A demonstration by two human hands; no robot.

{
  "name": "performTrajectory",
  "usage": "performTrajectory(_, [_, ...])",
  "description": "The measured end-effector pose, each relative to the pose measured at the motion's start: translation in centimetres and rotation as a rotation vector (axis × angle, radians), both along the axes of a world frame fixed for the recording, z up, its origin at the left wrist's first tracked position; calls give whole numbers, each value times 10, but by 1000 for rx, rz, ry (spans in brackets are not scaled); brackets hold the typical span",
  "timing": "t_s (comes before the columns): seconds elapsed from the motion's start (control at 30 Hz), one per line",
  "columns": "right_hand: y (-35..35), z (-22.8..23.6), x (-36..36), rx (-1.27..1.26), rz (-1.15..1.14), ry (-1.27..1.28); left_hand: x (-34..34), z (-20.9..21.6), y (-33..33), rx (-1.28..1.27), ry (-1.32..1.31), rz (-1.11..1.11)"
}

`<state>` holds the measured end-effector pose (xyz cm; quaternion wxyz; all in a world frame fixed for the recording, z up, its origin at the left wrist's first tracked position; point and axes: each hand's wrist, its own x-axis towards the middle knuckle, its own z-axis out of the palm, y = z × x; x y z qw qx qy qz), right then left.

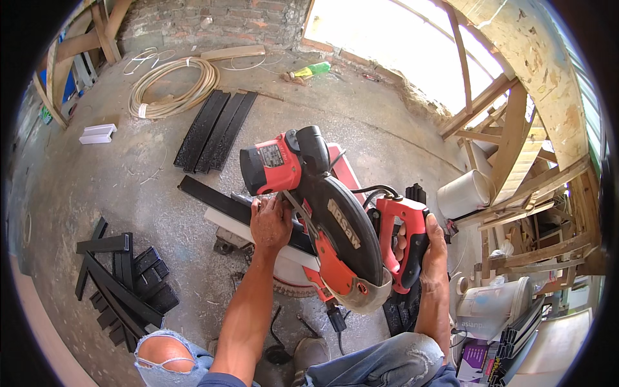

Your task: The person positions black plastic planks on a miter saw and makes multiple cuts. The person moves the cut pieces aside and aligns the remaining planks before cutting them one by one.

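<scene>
A red and black miter saw stands on the floor in front of me, its head raised over the base. My right hand is wrapped round its red and black D-shaped handle. Across the saw's base lies a long black bar, running out to the left. My left hand presses on this bar with curled fingers, just below the motor housing and left of the blade guard. The guard hides the blade and the bar's right end.
Black bars lie beyond the saw; cut black pieces are piled at left. A coiled hose, green bottle and white piece sit farther off. White buckets and wooden framing line the right. A cord runs near my feet.
</scene>
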<state>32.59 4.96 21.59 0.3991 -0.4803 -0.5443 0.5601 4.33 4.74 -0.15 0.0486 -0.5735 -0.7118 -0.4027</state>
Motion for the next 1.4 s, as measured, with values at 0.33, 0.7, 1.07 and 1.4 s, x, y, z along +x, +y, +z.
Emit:
performTrajectory(0.33, [0, -1, 1, -26, 10, 40, -1, -1, 0, 14, 17, -1])
performTrajectory(0.7, [3, 3, -4, 4, 13, 15, -1, 0, -1, -20, 20, 0])
performTrajectory(1.07, [3, 5, -5, 11, 11, 10, -1, 2, -1, -17, 13, 6])
performTrajectory(1.4, [4, 3, -3, 6, 26, 21, -1, 0, 1, -5, 21, 9])
